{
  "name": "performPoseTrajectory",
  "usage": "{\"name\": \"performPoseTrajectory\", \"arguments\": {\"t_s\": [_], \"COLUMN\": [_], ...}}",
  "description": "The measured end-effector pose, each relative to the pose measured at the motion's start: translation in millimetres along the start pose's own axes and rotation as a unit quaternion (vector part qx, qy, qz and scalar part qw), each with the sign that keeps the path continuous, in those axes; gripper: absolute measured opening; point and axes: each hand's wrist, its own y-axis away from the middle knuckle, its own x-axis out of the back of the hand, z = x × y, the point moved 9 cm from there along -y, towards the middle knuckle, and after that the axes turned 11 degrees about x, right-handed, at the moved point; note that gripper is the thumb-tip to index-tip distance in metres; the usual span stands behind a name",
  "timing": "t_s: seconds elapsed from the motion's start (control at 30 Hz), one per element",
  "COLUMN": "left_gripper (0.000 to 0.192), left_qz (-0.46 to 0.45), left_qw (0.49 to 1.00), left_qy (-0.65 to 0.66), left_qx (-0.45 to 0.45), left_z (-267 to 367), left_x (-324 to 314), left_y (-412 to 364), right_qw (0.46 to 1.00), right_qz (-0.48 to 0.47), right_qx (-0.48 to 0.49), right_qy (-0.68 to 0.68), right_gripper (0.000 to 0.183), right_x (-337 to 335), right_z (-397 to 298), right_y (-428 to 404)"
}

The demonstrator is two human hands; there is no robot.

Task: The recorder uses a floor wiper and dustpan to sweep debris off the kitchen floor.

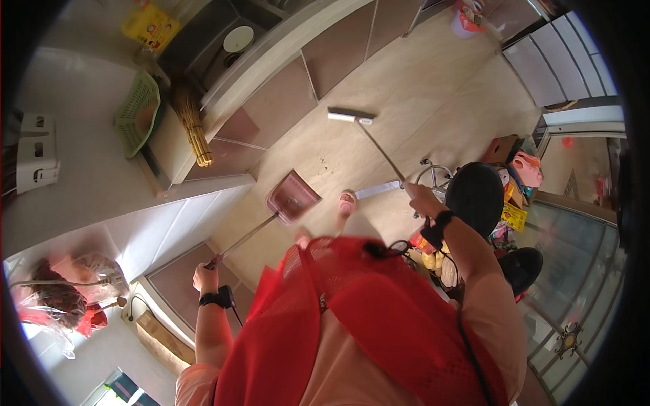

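My right hand [425, 200] grips the long handle of a broom [350, 115], whose white head with a dark edge rests on the tiled floor ahead. In my left hand [205, 277] is the handle of a pink plastic dustpan [293, 198]. The pan lies on the floor with some small debris in it. Several dark specks of dirt [323, 163] are scattered on the floor between the pan and the broom head. The two tools are apart. One pink slipper [347, 201] on my foot shows just right of the dustpan.
A tiled counter [279, 96] with a sink runs along the left, bearing a straw brush [193, 127] and a green basket [139, 114]. On the right stand a black round stool [475, 203], bags of potatoes [431, 261], boxes and a glass door [569, 264]. A bucket [464, 24] stands far off.
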Motion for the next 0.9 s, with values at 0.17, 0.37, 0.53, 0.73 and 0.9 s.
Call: {"name": "performPoseTrajectory", "arguments": {"t_s": [0.17, 0.37, 0.53, 0.73, 0.9], "left_gripper": [0.032, 0.031, 0.031, 0.032, 0.031], "left_qz": [0.01, 0.014, -0.015, -0.02, 0.003], "left_qw": [1.0, 1.0, 1.0, 0.999, 1.0], "left_qy": [0.012, 0.011, -0.001, -0.019, -0.007], "left_qx": [0.0, 0.0, -0.001, 0.015, -0.001], "left_z": [-0.7, -3.7, 4.7, -3.5, 5.6], "left_x": [3.6, 3.4, 8.0, -5.1, 4.7], "left_y": [-0.4, -1.8, 3.6, 1.8, -5.8], "right_qw": [0.986, 0.987, 0.984, 0.985, 0.987], "right_qz": [0.054, 0.144, 0.15, 0.09, 0.07], "right_qx": [-0.091, -0.037, -0.067, -0.148, -0.026], "right_qy": [-0.127, -0.054, 0.067, -0.025, 0.143], "right_gripper": [0.051, 0.025, 0.024, 0.024, 0.022], "right_x": [6.5, 33.0, 42.3, 34.0, -15.9], "right_z": [17.1, 1.5, 47.7, -7.4, -0.6], "right_y": [52.5, 14.3, -91.9, -147.2, -139.4]}}
